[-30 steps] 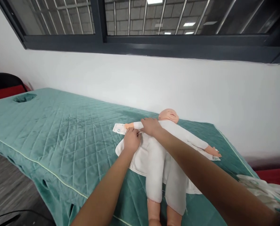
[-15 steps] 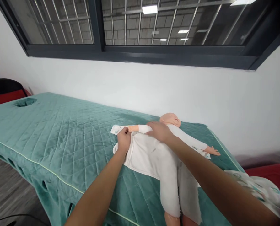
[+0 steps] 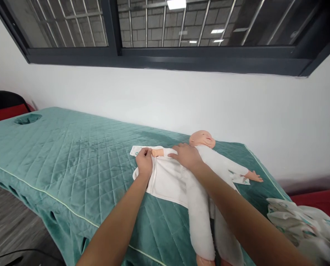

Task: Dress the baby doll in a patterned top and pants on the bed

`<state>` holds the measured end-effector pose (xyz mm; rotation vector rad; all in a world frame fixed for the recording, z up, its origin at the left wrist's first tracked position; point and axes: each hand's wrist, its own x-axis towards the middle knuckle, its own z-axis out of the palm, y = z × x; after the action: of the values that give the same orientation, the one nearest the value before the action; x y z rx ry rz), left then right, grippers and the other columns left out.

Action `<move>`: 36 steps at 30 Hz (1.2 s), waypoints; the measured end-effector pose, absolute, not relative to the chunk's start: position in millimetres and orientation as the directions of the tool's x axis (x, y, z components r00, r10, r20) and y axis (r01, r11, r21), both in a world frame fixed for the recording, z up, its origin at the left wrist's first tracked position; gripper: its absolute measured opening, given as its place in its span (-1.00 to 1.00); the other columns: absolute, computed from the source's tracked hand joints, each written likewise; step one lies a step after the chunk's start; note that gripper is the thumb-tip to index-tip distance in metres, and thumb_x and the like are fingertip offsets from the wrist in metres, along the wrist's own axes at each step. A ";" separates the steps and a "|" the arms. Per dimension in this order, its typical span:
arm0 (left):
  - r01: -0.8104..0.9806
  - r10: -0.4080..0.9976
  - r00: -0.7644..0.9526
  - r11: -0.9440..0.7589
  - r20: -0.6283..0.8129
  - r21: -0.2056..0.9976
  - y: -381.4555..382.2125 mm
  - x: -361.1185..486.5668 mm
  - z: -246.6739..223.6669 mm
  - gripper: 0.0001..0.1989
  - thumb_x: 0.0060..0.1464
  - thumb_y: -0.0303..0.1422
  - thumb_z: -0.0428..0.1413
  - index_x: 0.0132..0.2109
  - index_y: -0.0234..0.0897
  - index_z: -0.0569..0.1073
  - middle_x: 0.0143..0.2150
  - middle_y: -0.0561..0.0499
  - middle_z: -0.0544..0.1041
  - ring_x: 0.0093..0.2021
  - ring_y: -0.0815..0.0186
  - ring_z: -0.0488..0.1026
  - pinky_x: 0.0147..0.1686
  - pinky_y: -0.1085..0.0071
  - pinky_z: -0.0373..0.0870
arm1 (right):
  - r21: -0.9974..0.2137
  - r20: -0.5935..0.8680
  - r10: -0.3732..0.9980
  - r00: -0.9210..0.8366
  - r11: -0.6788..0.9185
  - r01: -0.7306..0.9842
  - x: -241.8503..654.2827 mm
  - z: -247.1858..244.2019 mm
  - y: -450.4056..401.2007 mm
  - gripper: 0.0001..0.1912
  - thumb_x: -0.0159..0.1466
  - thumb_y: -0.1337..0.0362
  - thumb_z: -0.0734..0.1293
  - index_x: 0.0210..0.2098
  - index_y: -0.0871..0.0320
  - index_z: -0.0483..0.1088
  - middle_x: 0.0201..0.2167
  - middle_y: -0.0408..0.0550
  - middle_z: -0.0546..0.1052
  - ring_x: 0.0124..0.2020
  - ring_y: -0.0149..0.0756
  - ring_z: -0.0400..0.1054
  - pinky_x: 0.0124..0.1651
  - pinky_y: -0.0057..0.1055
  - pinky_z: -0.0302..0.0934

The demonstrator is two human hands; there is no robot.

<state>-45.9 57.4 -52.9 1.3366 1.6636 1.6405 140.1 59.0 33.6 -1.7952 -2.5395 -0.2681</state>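
A baby doll (image 3: 199,218) with a white cloth body and bare plastic head lies on its back on a green quilted bed cover (image 3: 93,159). White clothing (image 3: 167,181) is spread under and beside it. Near the doll's hand (image 3: 157,152), my left hand (image 3: 144,159) is closed in a pinch; what its fingertips hold is too small to make out. My right hand (image 3: 187,155) rests on the doll's upper arm and chest, fingers curved over the white sleeve. The doll's other arm stretches out to the right.
Crumpled printed white cloth (image 3: 300,221) lies at the right beside a red surface (image 3: 322,203). A white wall (image 3: 154,96) and barred window stand behind the bed. The bed cover has a round hole (image 3: 28,119) at the far left. A black cable runs over the floor.
My right hand has shifted slightly along the doll's arm. My left hand has moved a little left and up, still pinched. The doll's legs sit slightly differently, and the view has tilted a little.
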 end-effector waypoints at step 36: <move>0.767 0.856 -0.416 0.149 0.308 0.624 33.4 -29.7 -42.2 -0.70 0.24 -0.22 -0.02 -0.04 -0.31 0.45 -0.04 -0.21 0.50 0.03 0.03 0.41 0.00 0.18 0.26 | -0.767 0.115 0.815 0.568 -0.291 0.572 284.8 -2.3 -14.1 -0.62 0.19 0.00 0.17 -0.19 0.13 0.38 -0.21 0.16 0.56 -0.10 0.09 0.39 -0.02 -0.10 0.17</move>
<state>-29.7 33.4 -42.2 1.6260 2.2879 1.1212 284.8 -14.1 -2.3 -1.9946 -1.1114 0.3822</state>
